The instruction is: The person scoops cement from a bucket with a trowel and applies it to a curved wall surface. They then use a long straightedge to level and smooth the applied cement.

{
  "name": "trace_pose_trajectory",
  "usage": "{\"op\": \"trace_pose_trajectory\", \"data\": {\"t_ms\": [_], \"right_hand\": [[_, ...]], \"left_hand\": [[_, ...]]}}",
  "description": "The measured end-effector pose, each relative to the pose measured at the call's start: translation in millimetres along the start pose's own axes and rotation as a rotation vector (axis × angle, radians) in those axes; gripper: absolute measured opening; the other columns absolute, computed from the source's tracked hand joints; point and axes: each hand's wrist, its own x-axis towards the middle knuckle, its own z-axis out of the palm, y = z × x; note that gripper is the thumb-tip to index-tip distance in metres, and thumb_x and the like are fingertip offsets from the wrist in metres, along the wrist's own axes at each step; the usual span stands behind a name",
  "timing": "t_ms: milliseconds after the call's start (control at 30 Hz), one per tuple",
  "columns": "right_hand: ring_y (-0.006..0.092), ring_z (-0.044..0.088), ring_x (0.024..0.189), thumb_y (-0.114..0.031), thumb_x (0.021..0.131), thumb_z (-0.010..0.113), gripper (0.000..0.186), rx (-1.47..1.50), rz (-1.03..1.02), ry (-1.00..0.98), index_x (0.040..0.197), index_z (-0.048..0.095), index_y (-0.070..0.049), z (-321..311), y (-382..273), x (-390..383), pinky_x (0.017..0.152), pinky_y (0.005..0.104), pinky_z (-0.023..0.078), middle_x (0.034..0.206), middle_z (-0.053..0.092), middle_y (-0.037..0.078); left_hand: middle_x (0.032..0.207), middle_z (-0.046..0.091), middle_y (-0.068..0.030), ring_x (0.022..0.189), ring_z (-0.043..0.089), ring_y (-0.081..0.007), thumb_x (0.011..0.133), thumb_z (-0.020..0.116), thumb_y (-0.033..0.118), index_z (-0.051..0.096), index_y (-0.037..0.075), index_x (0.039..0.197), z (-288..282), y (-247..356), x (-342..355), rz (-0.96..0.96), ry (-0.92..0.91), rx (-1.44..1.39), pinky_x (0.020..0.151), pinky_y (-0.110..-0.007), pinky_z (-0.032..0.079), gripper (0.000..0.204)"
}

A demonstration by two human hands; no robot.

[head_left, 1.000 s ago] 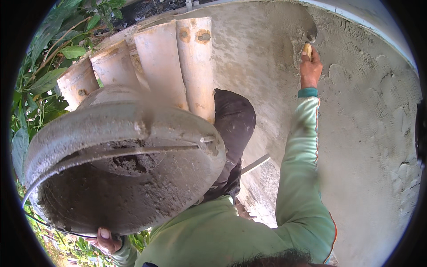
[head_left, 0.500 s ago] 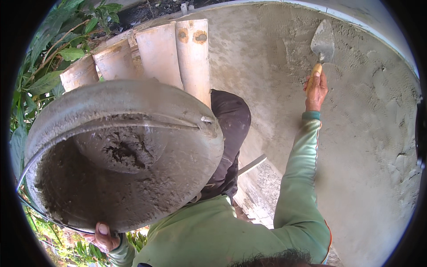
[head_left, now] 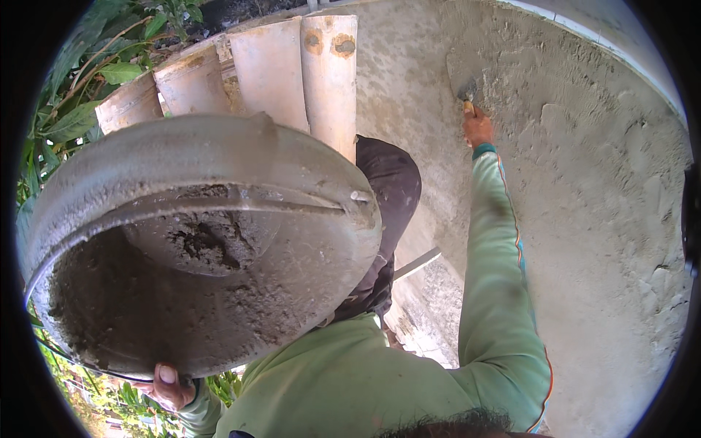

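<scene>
My left hand (head_left: 169, 388) grips the near rim of a mortar-caked bucket (head_left: 314, 285), its thumb over the edge. The bucket is tilted so its mouth faces me, and wet grey mortar (head_left: 212, 241) lies in its bottom. A wire handle (head_left: 146, 212) crosses the mouth. My right arm reaches far out to the wall (head_left: 584, 241), where my right hand (head_left: 479, 128) is closed round the wooden handle of a trowel (head_left: 468, 90). The trowel's blade is against the wall, seen nearly edge-on, at the border between wet mortar and a paler patch.
Several thick bamboo poles (head_left: 270, 73) stand beyond the bucket. Leafy plants (head_left: 73, 124) grow at the left. My dark-trousered leg (head_left: 391, 182) is between bucket and wall, with a thin flat strip (head_left: 418, 263) beside it. A pale edge (head_left: 584, 33) bounds the mortared wall.
My right hand and the trowel have moved left along the wall, and the blade has turned from flat view to nearly edge-on. The bucket sits slightly shifted in view, still held.
</scene>
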Motion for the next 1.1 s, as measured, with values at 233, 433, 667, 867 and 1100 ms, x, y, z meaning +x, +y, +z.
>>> {"op": "trace_pose_trajectory", "data": {"t_ms": [233,433,667,867,1100], "right_hand": [[0.0394,0.063,0.122,-0.039,0.1,0.051,0.039,-0.659,-0.015,-0.123,0.125,0.069,-0.016,-12.5,16.6,-65.4,0.102,0.0497,0.05,0.126,0.069,0.019],[0.0374,0.068,0.117,-0.024,0.099,0.05,0.034,-0.99,-0.239,-0.091,0.12,0.073,-0.012,-64.0,-101.1,-2.9,0.096,0.0486,0.055,0.124,0.072,0.016],[0.0391,0.068,0.115,-0.031,0.102,0.049,0.038,-0.959,-0.46,0.141,0.122,0.072,-0.01,-75.8,-205.3,62.0,0.093,0.049,0.057,0.123,0.071,0.017],[0.0336,0.074,0.085,-0.044,0.105,0.044,0.05,-0.542,-0.191,0.01,0.121,0.068,-0.002,-56.0,-181.3,99.2,0.071,0.0476,0.058,0.103,0.074,0.018],[0.0268,0.069,0.062,-0.037,0.104,0.045,0.048,-0.386,0.05,-0.339,0.113,0.068,0.004,-8.5,-102.6,42.4,0.057,0.0435,0.054,0.089,0.072,0.018]], "left_hand": [[0.133,0.056,-0.0332,0.116,0.06,-0.0514,0.087,0.067,0.004,0.065,-0.001,0.104,-4.7,4.8,-3.4,-0.001,0.003,0.018,0.097,-0.058,0.05,0.017],[0.133,0.056,-0.0335,0.115,0.06,-0.0515,0.088,0.067,0.004,0.065,-0.001,0.103,-8.6,8.1,-4.1,0.0,-0.014,0.013,0.097,-0.059,0.05,0.016],[0.132,0.056,-0.0339,0.115,0.06,-0.0517,0.089,0.066,0.004,0.065,-0.002,0.103,-14.3,21.4,1.6,0.008,-0.011,0.047,0.097,-0.059,0.051,0.016],[0.132,0.056,-0.0342,0.115,0.06,-0.0518,0.089,0.066,0.004,0.065,-0.002,0.103,-12.7,23.3,1.8,0.016,-0.022,0.049,0.097,-0.059,0.051,0.015],[0.132,0.056,-0.0346,0.115,0.06,-0.0519,0.09,0.066,0.004,0.064,-0.002,0.102,-16.0,21.3,0.5,0.024,-0.016,0.042,0.097,-0.059,0.051,0.014]]}}
